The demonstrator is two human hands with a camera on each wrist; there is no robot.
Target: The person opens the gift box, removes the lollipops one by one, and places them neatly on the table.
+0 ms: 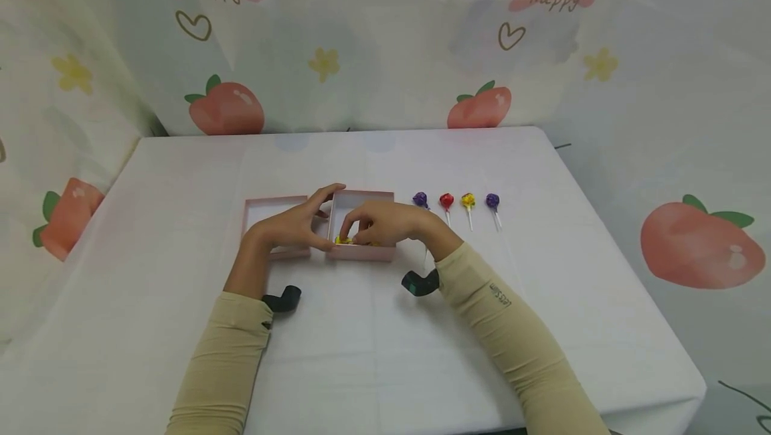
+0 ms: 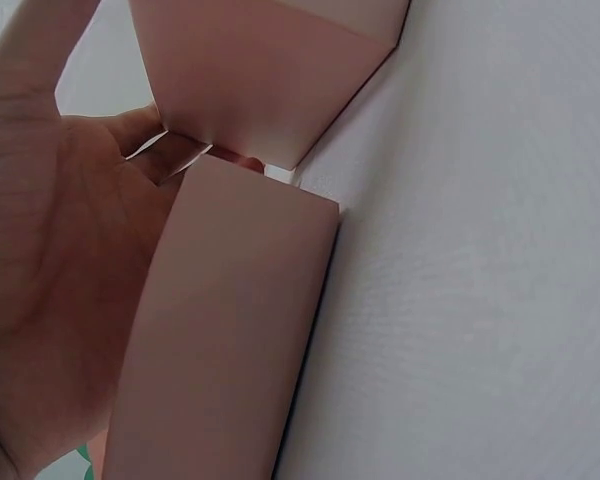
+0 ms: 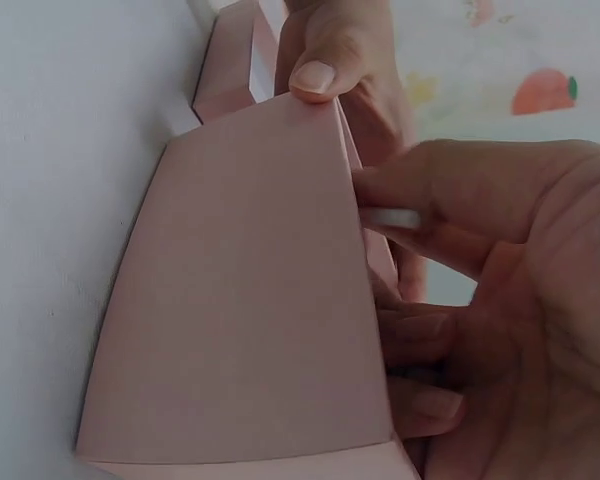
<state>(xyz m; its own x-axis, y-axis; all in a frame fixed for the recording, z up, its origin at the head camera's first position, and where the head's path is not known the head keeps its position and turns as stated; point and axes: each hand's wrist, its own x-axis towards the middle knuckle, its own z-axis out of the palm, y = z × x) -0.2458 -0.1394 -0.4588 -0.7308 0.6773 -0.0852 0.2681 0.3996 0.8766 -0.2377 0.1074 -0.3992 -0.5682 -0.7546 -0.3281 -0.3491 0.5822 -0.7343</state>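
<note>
Your right hand (image 1: 382, 223), thumb and forefinger closed together, pinches a small white stick (image 3: 392, 216) at the open pale-pink rectangular box (image 1: 361, 253), with yellow-wrapped candy (image 1: 342, 240) inside beneath its fingertips. Your left hand (image 1: 292, 226), thumb and fingers spread wide, grips the box's left side, beside a second shallow pink tray (image 1: 274, 201). Rightward stand in a row purple (image 1: 420, 199), red (image 1: 446, 201), yellow (image 1: 468, 200) and purple (image 1: 492, 201) foil-wrapped lollipops on the white-covered table (image 1: 337, 355).

We see pale pink boxes (image 1: 361, 254), whitish inside, lollipops (image 1: 446, 201) in purple, red and yellow on white sticks (image 1: 470, 221), tan sleeves (image 1: 219, 361), a white bench (image 1: 337, 361), and a pale backdrop (image 1: 385, 33) patterned with coral peaches (image 1: 226, 110), yellow flowers (image 1: 324, 64) and brown hearts (image 1: 194, 25).
</note>
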